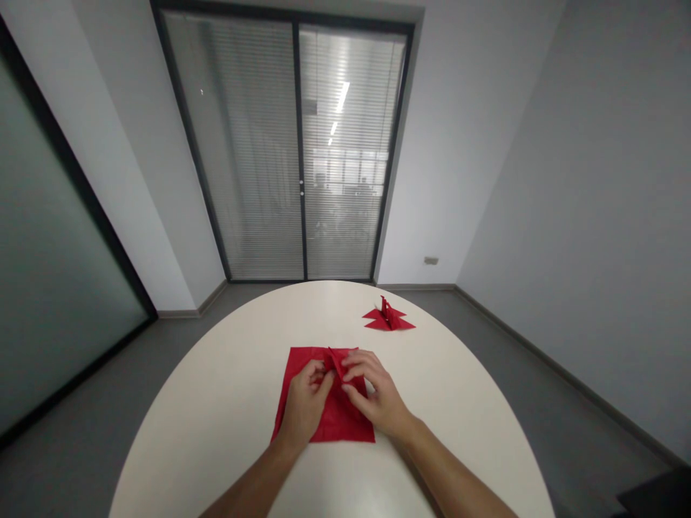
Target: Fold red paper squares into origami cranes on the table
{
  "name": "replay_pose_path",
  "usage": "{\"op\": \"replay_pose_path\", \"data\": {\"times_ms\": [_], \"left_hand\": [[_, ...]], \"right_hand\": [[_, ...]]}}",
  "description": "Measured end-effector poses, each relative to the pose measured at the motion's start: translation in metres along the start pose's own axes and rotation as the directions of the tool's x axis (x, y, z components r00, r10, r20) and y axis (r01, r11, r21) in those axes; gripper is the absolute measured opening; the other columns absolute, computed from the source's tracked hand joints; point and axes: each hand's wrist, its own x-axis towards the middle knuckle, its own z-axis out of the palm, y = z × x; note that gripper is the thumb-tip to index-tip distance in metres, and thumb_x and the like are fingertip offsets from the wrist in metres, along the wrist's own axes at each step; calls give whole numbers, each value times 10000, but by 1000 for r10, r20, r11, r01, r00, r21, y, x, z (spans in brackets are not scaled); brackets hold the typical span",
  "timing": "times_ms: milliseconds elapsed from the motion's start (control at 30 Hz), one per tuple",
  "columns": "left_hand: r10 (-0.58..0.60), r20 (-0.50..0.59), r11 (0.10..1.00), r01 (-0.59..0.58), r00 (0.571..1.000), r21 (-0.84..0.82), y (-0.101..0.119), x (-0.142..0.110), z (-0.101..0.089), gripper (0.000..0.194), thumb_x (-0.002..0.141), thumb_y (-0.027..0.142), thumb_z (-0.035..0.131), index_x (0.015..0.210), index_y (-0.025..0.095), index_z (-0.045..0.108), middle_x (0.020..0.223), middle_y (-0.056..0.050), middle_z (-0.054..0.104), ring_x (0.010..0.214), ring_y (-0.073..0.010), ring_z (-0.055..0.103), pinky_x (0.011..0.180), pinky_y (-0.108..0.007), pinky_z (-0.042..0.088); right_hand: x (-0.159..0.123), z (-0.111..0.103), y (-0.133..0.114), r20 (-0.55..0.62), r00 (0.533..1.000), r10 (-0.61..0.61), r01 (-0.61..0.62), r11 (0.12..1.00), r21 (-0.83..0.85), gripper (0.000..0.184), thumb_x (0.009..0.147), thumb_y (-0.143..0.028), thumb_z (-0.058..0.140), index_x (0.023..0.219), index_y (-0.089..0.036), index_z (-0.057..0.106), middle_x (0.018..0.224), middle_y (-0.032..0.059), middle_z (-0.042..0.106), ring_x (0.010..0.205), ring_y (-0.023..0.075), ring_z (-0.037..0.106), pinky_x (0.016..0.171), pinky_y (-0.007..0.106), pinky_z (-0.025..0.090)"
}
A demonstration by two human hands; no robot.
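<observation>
Pinching folded red paper (335,362) with our left hand (305,404); right hand (384,399) curled against it, clamp unclear; red sheet (346,421) beneath, origami crane (389,321) far right.

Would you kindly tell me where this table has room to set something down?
Bare tabletop shows between the red sheet and the left edge, and between the right hand and the right edge. The sheet is crowded, with the left hand there too; a folded red figure sits farther back.

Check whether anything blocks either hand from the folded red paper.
Nothing visible does: the left hand and right hand are both at the folded red paper. The red origami figure lies beyond, clear of them.
</observation>
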Motion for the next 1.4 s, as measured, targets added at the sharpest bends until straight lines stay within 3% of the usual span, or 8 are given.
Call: {"op": "replay_pose_path", "data": {"times_ms": [133, 300, 500, 700, 900, 1000, 1233, 1400], "left_hand": [[6, 13, 999, -6, 1000, 35, -4, 0, 0, 180, 845, 365, 637, 808, 189, 639, 806, -25, 682, 772, -194, 674, 709, -283, 550], [25, -14, 991, -23, 1000, 131, -8, -1, -1, 209, 857, 386, 639, 777, 194, 612, 757, -16, 666, 721, -188, 658, 666, -276, 534], [8, 24, 986, -12, 1000, 165, -8, -2, -1, 190, 869, 371, 631, 789, 200, 606, 754, -20, 674, 702, -191, 659, 648, -278, 523], [-5, 94, 997, -3, 996, 81, -10, -2, 0, 112, 882, 299, 594, 835, 198, 610, 830, -37, 697, 764, -197, 674, 691, -286, 524], [-3, 98, 997, -5, 995, 78, -6, -3, 1, 130, 882, 316, 604, 823, 199, 606, 790, -14, 677, 740, -180, 660, 675, -266, 513], [15, 110, 995, -26, 994, 96, -6, -3, 0, 126, 898, 296, 580, 832, 194, 611, 800, -16, 667, 749, -175, 653, 687, -273, 525], [100, 38, 981, -105, 994, 162, -1, -5, -3, 157, 923, 307, 562, 957, 214, 685, 1263, -93, 601, 1113, -237, 615, 731, -291, 574], [175, -28, 966, -166, 984, 197, -1, -7, -5, 186, 946, 317, 533, 1023, 219, 671, 1108, -78, 664, 994, -213, 651, 795, -327, 576]], "right_hand": [[-1, 3, 3, -76, 996, 46, -45, 999, 18, 231, 867, -185, 645, 1082, -271, 648, 1315, 107, 595, 1246, 275, 535, 1055, 498, 431], [-2, 5, 8, -167, 984, 58, -57, 998, 10, 287, 878, -174, 621, 1147, -275, 629, 997, 71, 698, 966, 246, 643, 899, 438, 518], [1, 2, 3, 3, 998, 70, -70, 997, -34, 355, 875, -177, 631, 1214, -284, 629, 1010, 64, 676, 965, 239, 620, 895, 425, 504], [2, 1, -1, -45, 999, 28, -28, 1000, -2, 160, 852, -120, 614, 911, -262, 658, 1102, 68, 662, 1062, 252, 598, 936, 439, 477], [-1, 3, 2, -71, 996, 46, -44, 999, 20, 394, 800, -80, 620, 1145, -267, 591, 1039, 66, 662, 960, 234, 620, 857, 394, 518], [0, 1, 3, -11, 1000, 13, -13, 1000, -4, 376, 782, -41, 588, 1082, -267, 606, 1028, 55, 666, 973, 231, 613, 887, 400, 506], [2, 1, 3, 44, 994, 103, -100, 993, -66, 368, 807, -82, 594, 1132, -254, 571, 1182, 77, 627, 1164, 238, 561, 1021, 434, 455], [0, 2, 4, 31, 980, 195, -191, 976, -108, 331, 815, -89, 573, 1107, -238, 613, 1247, 94, 598, 1264, 251, 506, 1094, 441, 398]]}}
